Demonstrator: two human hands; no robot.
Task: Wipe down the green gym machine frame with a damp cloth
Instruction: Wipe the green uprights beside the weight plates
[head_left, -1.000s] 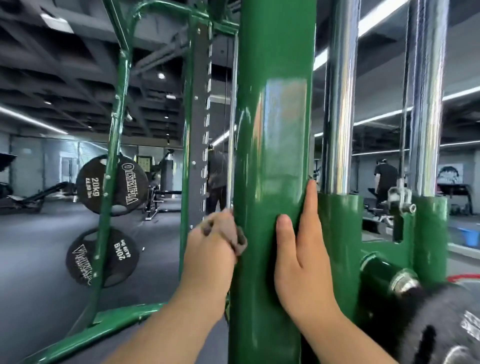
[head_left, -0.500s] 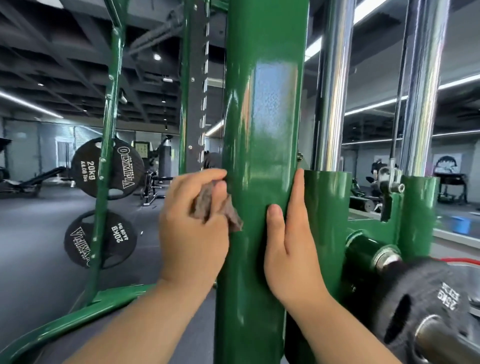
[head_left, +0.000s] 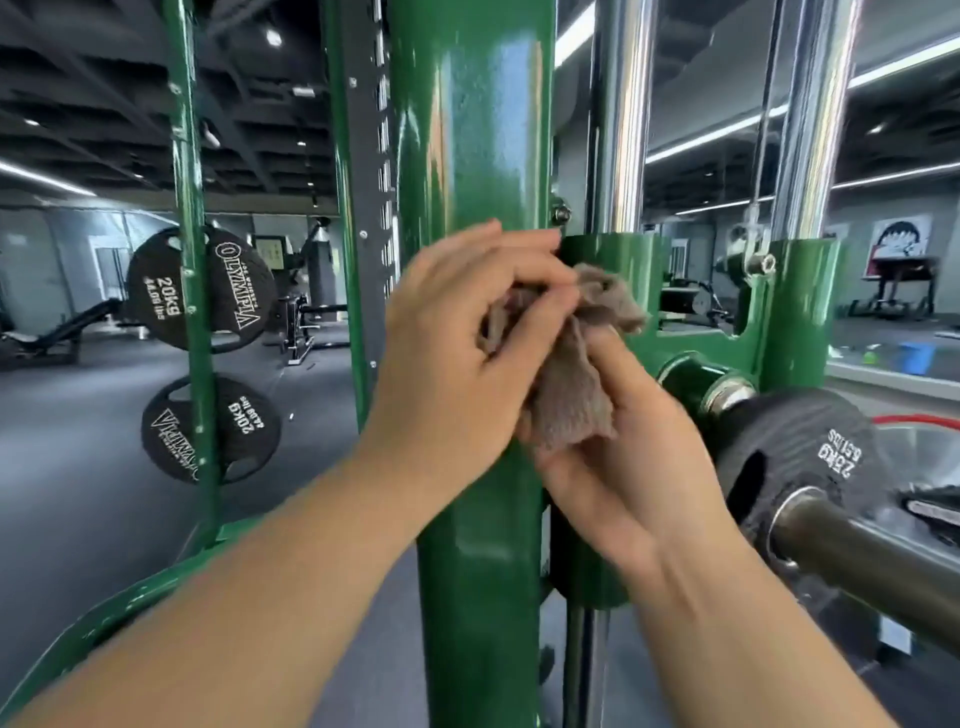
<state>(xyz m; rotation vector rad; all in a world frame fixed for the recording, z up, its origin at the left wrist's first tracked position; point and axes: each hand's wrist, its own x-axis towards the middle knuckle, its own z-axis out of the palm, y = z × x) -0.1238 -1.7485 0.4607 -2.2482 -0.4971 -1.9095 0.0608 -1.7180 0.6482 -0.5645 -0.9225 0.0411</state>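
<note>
Two hands meet on one cloth (head_left: 569, 400) in front of the green post (head_left: 467, 130). The fingers (head_left: 524, 270) of the left hand (head_left: 457, 343) are curled and held close together, pinching the bunched upper part of the cloth against the thumb. The lower part drapes over the right hand (head_left: 623, 457), whose fingers lie under the fabric. Blur and the cloth itself hide whether they close on it. The cloth is held just off the post's right edge, not pressed flat against the paint. Judged from this, it is being refolded or passed across so the right side of the frame can be wiped. Immediately right stands the green sleeve (head_left: 613, 260), with a bolt (head_left: 561, 212) projecting above it at the post's edge, a likely snag for loose fabric. The gap between post and sleeve is narrow, so a flat hand should enter more easily than a fist. Chrome rods (head_left: 618, 130) rise behind, and a loaded plate (head_left: 800, 457) on its bar (head_left: 872, 561) blocks movement at lower right. The post's face above and below the hands is unobstructed. To the left, open floor separates it from the thin upright (head_left: 189, 208) carrying the stored plates (head_left: 223, 296).
</note>
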